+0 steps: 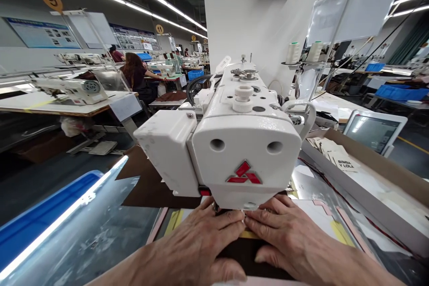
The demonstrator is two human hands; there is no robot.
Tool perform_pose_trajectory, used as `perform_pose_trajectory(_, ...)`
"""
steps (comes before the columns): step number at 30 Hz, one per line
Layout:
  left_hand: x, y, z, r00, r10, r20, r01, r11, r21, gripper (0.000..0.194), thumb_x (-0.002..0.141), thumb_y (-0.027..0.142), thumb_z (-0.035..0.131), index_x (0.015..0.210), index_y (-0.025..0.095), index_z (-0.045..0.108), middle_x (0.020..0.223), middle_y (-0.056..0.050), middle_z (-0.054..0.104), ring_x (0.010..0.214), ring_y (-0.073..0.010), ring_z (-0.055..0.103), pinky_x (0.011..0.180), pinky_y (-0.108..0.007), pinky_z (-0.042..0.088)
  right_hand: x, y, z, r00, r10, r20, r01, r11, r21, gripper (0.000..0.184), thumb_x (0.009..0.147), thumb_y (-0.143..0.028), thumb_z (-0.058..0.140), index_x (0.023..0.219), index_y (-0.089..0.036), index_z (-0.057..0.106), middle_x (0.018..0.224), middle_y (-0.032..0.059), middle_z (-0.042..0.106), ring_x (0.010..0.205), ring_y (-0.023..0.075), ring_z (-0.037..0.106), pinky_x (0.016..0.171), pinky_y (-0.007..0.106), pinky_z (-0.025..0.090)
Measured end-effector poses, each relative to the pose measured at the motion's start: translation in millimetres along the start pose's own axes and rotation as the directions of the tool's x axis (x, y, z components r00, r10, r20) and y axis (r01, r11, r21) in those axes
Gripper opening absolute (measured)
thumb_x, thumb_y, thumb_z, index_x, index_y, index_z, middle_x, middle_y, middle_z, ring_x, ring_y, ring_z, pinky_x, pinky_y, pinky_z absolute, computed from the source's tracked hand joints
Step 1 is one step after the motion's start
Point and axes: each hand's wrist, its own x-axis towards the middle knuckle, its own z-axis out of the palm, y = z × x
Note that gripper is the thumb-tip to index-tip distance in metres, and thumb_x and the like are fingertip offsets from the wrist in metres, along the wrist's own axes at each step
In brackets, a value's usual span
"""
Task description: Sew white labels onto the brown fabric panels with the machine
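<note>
Left hand (197, 243): lay flat with fingers spread, pressing the brown fabric (248, 257) at 6 o'clock of the sewing machine (234, 143).
Right hand (288, 237): flat as well, fingertips touching those of the left hand under the machine head.
Fabric: on the counter (100, 237), between both hands.
Labels (338, 154): in a box (378, 161) at 3 o'clock.

A dark brown fabric piece (250, 252) lies flat on the counter under the head of the white sewing machine (244, 152). A yellow strip (250, 234) crosses it just before the needle area, which the machine head hides from view.
</note>
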Motion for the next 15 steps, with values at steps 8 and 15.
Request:
perform_pose_trajectory(8,-15.2,-13.4,7.7,0.994,0.107,-0.027,-0.105,0.992,0.075,0.069,0.106,0.056,0.065,0.161,0.023,0.042,0.162,-0.005,0.046,0.147,-0.0279,0.049,0.132,-0.043,0.025,-1.0,1.3,2.7,0.993,-0.059,-0.100,0.054,0.997,-0.052,0.055,0.111,-0.059,0.046,0.149,-0.023,0.061,0.149,0.0006,0.065,0.122,0.0275,0.062,0.106,0.046,0.043)
perform_pose_trajectory(15,-38.1,-32.9,13.5,0.985,0.068,-0.157,-0.052,0.993,0.104,0.058,0.105,0.050,0.067,0.156,0.027,0.051,0.160,-0.002,0.051,0.148,-0.0310,0.049,0.128,-0.044,0.035,0.9,-1.1,0.7,0.971,-0.128,-0.202,0.100,0.984,-0.145,0.046,0.109,-0.054,0.057,0.140,-0.021,0.068,0.139,0.0000,0.072,0.114,0.0256,0.066,0.097,0.043,0.047)
